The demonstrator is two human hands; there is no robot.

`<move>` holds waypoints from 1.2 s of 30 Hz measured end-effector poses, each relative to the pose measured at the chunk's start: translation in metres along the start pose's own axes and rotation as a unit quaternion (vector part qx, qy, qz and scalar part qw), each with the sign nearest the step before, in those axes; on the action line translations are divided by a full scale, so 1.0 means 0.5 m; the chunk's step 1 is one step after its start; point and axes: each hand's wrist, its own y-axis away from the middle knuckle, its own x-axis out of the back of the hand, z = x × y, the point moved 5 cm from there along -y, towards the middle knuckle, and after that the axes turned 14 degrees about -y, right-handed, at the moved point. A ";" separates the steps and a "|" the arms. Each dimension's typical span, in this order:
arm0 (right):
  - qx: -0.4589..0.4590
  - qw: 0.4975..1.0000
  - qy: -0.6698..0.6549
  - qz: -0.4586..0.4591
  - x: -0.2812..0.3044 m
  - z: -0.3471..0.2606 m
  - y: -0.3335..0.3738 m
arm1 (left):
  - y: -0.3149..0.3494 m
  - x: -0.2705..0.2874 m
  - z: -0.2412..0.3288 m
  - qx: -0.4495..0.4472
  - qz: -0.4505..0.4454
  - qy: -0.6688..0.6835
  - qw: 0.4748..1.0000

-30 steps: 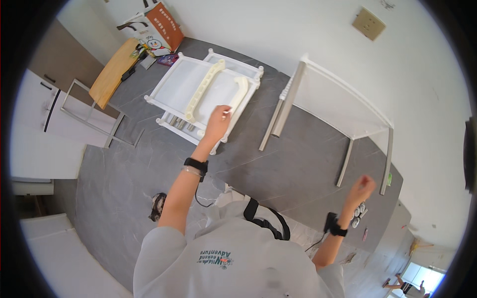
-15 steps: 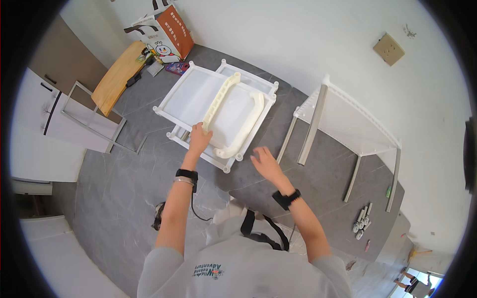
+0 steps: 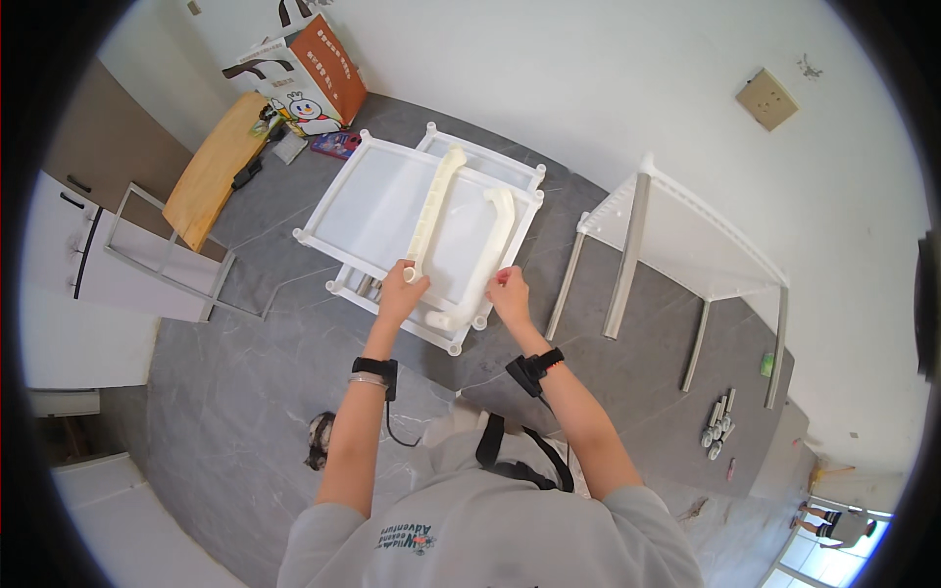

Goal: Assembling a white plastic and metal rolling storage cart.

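A: Left hand (image 3: 398, 292)?
B: One, bare, grasping the near end of the left bar (image 3: 433, 206), cream, thumb and fingers about it.
A: Right hand (image 3: 509, 297)?
B: One, fingers curled in, beside the right bar (image 3: 498, 240), cream, bent at both ends. Whether it grips anything I cannot tell; the fingertips are too small in this view.
A: Location of the bars?
B: Side by side and apart, on the upper tray (image 3: 358, 191), white, square. Beneath it, offset, the lower tray (image 3: 490, 160), white.
A: To the right?
B: Shelf (image 3: 686, 235), one, white, on its side, grey legs toward the person. Fittings (image 3: 718, 428), one cluster, near the legs.
A: Far left?
B: Bag (image 3: 328, 69), white and orange, by the wall. Board (image 3: 211, 167), wooden, nearer the person.
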 end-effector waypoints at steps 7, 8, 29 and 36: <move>-0.089 0.991 -0.072 -0.067 -0.032 -0.003 0.030 | 0.057 -0.026 0.031 0.029 -0.045 0.089 0.995; -0.085 0.992 -0.049 -0.086 -0.047 -0.005 0.030 | 0.065 -0.037 0.034 0.030 -0.042 0.088 0.995; 0.031 0.961 -0.218 0.165 0.144 0.073 0.092 | 0.165 -0.057 0.261 -0.160 -0.075 0.098 0.979; -0.012 0.990 -0.034 0.140 0.166 0.140 0.110 | 0.213 -0.145 0.302 -0.278 -0.038 -0.108 0.954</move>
